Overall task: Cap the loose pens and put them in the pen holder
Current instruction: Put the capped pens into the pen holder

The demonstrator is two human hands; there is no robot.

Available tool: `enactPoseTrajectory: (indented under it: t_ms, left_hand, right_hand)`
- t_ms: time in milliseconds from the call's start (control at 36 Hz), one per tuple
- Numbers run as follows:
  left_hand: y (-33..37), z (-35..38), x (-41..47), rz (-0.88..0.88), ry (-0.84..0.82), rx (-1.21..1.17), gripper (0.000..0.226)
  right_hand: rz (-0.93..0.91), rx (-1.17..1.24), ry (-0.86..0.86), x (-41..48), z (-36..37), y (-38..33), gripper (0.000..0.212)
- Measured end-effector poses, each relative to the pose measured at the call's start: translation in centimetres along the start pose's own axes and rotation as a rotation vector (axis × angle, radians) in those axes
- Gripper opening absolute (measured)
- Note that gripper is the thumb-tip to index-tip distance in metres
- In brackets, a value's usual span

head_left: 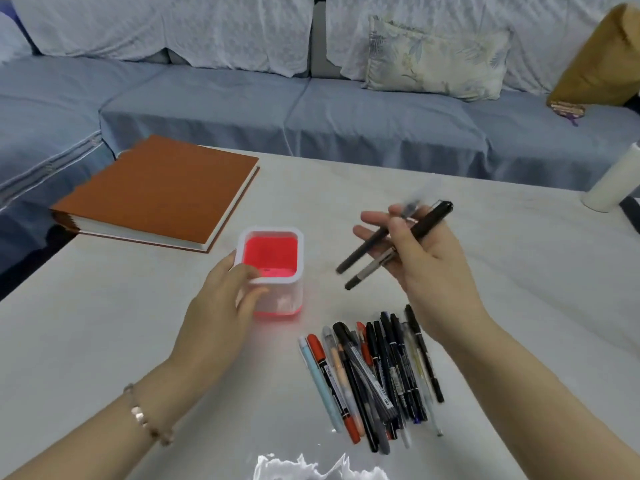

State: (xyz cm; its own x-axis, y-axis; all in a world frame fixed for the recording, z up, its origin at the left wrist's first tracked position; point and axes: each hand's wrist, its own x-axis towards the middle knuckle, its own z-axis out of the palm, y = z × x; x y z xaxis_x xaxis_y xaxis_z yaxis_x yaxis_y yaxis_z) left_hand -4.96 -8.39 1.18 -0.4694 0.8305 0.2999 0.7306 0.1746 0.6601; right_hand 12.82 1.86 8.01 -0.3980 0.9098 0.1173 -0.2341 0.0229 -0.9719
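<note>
Red-lined white pen holder [277, 299], brown album [156, 192], black pens [394, 237], blue sofa [346, 112].

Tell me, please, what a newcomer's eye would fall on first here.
The pen holder, glowing red inside, stands at the centre, gripped by the left hand. Just right of it, the right hand holds two dark pens above the table. Nearer the camera lies a heap of loose pens.

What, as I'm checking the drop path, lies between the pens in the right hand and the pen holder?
Nothing: the head view shows only bare table between the held pens and the pen holder.
</note>
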Motion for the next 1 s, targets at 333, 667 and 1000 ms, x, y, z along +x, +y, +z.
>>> enactPoseTrajectory:
  t_ms: [333,667,1000]
  left_hand:
    - [-1.1,0.5,-4.5,-0.195,-0.061,-0.121,0.014]
    - [0.4,3.7,-4.6,-0.161,-0.090,-0.174,0.011]
    - [0.7,4.0,-4.5,-0.141,-0.114,-0.112,0.015]
  right_hand:
    - [0.085,-0.333,-0.072,-0.6,7.9,8.0,0.006]
    - [0.197,-0.845,0.196,-0.5,-5.7,7.7,0.033]
    - [0.590,-1.267,-0.036,-0.4,-9.6,11.2,0.032]
